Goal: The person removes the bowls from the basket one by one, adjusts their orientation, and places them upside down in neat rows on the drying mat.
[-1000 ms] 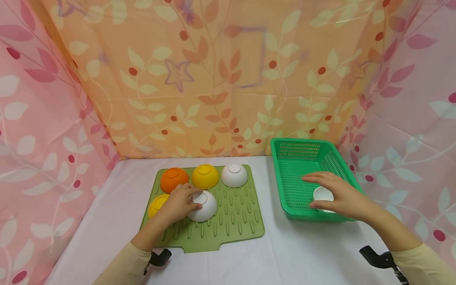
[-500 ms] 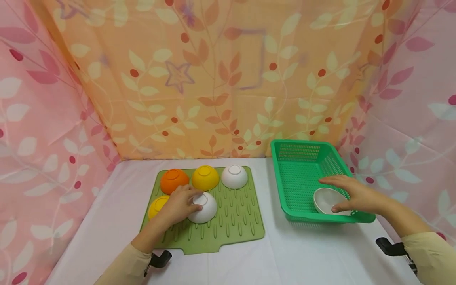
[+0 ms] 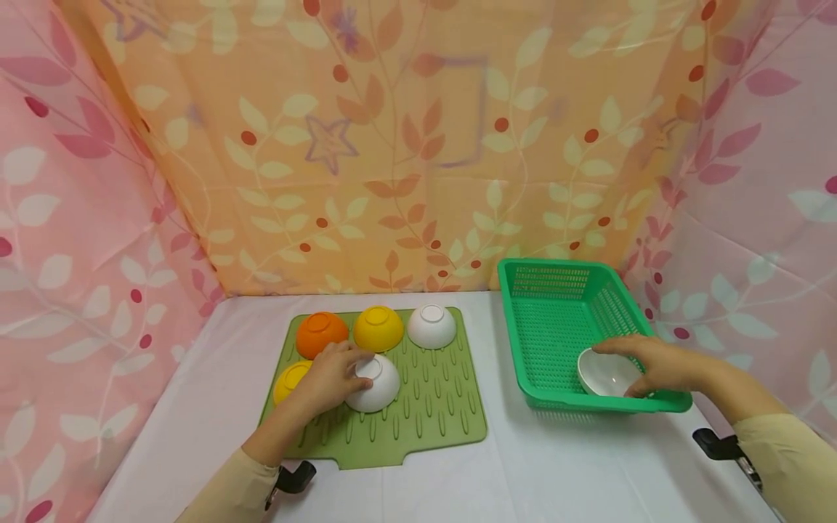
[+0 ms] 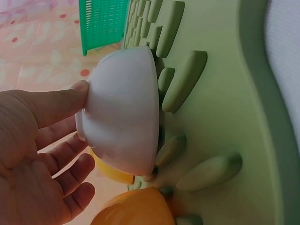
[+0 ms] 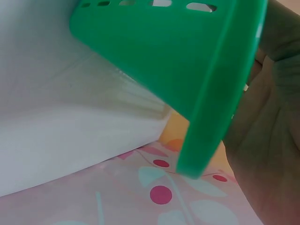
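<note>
My left hand (image 3: 341, 367) rests on an upside-down white bowl (image 3: 379, 385) in the front row of a green ridged mat (image 3: 431, 410). In the left wrist view its thumb (image 4: 51, 105) touches the foot of that white bowl (image 4: 124, 122), and the other fingers lie loose beside it. My right hand (image 3: 617, 369) grips a second white bowl (image 3: 598, 378) in the near right corner of the green basket (image 3: 556, 319), tilted with its hollow showing. In the right wrist view only the basket rim (image 5: 211, 93) and my palm show.
Upside down on the mat stand an orange bowl (image 3: 320, 333), a yellow bowl (image 3: 378, 327) and a white bowl (image 3: 431, 325), with another yellow bowl (image 3: 288, 379) by my left hand. Patterned cloth walls close in the white table (image 3: 575, 465) on three sides.
My right hand has shifted right and nearer with the bowl, which has tipped so its hollow shows. The left hand has stayed on its bowl.
</note>
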A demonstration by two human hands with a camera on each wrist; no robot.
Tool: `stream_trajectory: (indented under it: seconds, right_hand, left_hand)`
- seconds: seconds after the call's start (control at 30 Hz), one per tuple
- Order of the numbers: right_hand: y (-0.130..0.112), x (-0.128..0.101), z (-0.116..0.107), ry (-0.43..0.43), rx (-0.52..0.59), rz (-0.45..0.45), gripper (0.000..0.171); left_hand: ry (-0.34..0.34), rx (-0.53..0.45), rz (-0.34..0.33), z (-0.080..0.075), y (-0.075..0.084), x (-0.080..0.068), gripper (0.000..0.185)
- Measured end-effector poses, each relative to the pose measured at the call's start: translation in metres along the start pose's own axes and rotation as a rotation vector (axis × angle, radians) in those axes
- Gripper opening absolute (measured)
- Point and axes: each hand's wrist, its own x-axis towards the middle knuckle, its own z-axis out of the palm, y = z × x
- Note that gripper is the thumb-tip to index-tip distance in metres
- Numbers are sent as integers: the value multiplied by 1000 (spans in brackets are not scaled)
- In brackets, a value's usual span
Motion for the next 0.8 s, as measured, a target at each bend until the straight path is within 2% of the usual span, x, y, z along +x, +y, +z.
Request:
stream_trajectory:
  seconds: [0.37,0.63,0.8]
  right_hand:
    - [7,8,2,-36,-11,55,89]
    - [16,15,10,59,-103,1,105]
    - [19,18,13,71,-152,2,109]
  left_hand:
    - [0,12,4,0,0,0,51]
    - [1,13,-1,1,0,1,51]
    - [2,17,-3,0,1,1,51]
